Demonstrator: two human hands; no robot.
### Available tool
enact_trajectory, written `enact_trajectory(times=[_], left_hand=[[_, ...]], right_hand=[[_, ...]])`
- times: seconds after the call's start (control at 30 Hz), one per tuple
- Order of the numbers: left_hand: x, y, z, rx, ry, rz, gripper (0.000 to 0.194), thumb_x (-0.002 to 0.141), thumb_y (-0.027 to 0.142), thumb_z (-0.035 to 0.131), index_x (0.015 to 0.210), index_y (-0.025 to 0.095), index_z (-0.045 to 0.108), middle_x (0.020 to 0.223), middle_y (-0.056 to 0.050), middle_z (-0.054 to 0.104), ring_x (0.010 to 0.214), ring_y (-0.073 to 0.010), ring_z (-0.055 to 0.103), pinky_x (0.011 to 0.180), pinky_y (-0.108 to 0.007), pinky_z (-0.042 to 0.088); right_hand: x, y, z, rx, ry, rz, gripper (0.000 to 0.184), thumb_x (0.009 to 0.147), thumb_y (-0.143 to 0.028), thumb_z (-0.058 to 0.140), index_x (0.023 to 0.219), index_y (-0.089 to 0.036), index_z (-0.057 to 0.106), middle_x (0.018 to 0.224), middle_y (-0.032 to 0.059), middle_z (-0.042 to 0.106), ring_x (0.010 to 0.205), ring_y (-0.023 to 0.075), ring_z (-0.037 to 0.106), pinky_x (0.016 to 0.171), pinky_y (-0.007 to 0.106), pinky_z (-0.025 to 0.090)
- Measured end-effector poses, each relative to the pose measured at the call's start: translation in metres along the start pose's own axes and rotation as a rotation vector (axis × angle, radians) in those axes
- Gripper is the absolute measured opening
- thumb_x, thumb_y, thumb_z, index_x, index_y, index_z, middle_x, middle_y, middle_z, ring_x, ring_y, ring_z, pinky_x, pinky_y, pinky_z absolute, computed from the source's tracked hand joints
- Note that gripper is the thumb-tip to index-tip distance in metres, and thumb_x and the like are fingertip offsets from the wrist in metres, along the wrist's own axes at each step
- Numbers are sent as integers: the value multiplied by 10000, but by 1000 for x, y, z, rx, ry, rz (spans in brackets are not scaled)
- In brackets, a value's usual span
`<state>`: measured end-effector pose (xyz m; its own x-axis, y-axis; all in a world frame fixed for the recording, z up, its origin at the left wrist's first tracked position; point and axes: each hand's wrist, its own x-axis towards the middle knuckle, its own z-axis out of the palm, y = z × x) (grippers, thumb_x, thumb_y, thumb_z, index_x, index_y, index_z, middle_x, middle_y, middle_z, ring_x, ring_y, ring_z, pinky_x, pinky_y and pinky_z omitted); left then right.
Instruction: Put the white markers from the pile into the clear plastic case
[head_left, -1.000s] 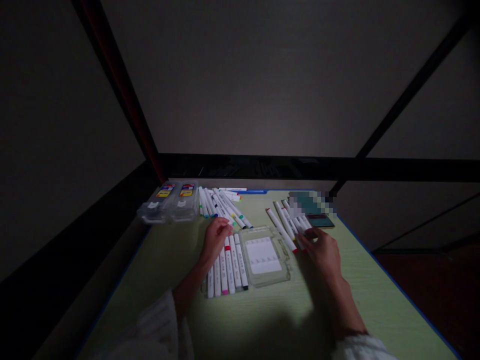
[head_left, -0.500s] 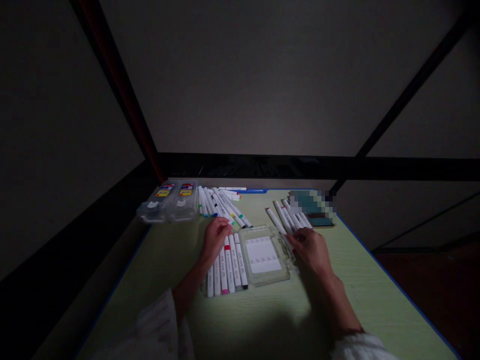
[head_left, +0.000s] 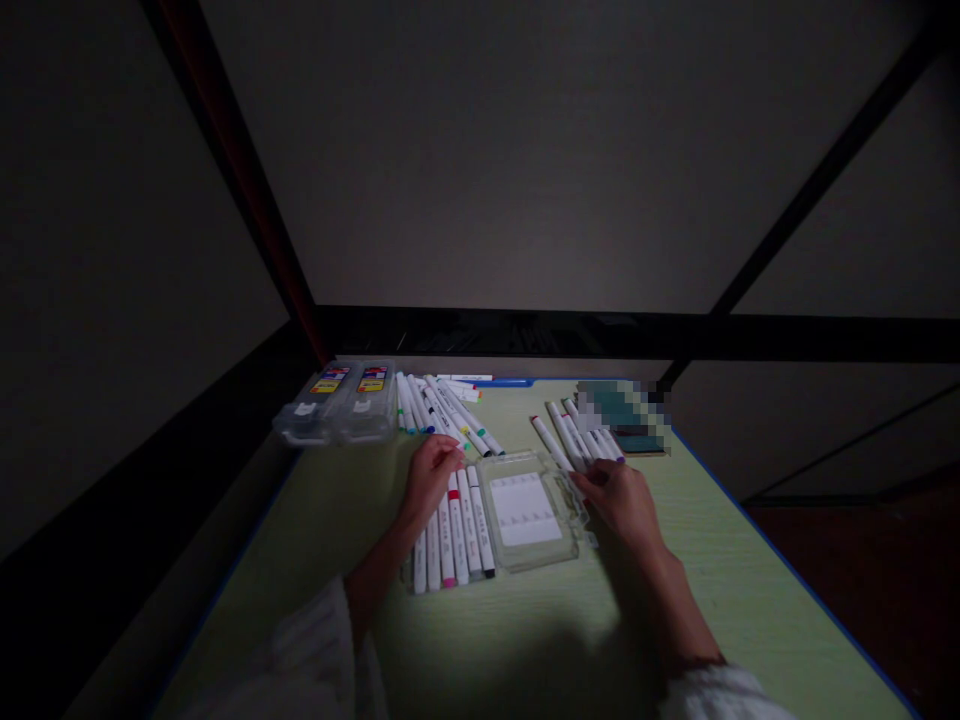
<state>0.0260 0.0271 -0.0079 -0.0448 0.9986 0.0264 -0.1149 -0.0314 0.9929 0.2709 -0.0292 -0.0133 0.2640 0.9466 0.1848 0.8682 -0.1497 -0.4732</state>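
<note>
An open clear plastic case lies in the middle of the table. Several white markers stand side by side in its left half; a white card shows in the right half. At the case's upper left, my left hand is closed, fingers pressed together over the marker tops. What they pinch is hidden. My right hand, right of the case, has its fingers closed at the near end of a red-tipped white marker. More white markers fan out just beyond that hand.
Two clear cases with coloured labels sit at the back left. Beside them is a loose pile of markers. A blue object lies along the back edge. A partly pixelated greenish flat object is at the back right.
My right hand has shifted left and slightly toward me, from the right-hand markers to the near end of the leftmost one there. My left hand has stayed in place.
</note>
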Motion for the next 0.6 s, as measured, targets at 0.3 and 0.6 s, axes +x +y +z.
enact_trajectory(times=[0.3, 0.6], left_hand=[[1, 0, 0, -9, -6, 4, 120, 545, 200, 591, 632, 157, 520, 552, 40, 560, 502, -85, 525, 492, -193, 429], [-1, -1, -1, 10, -27, 36, 91, 572, 182, 578, 637, 156, 520, 575, 37, 555, 520, -88, 528, 518, -199, 428]], right_hand=[[-1, -3, -2, -57, 41, 12, 255, 707, -369, 488, 538, -183, 530, 527, 50, 596, 469, 132, 508, 466, 232, 281], [-1, -2, -4, -75, 53, -12, 304, 736, -402, 469, 541, -179, 539, 539, 67, 608, 487, 142, 512, 468, 234, 274]])
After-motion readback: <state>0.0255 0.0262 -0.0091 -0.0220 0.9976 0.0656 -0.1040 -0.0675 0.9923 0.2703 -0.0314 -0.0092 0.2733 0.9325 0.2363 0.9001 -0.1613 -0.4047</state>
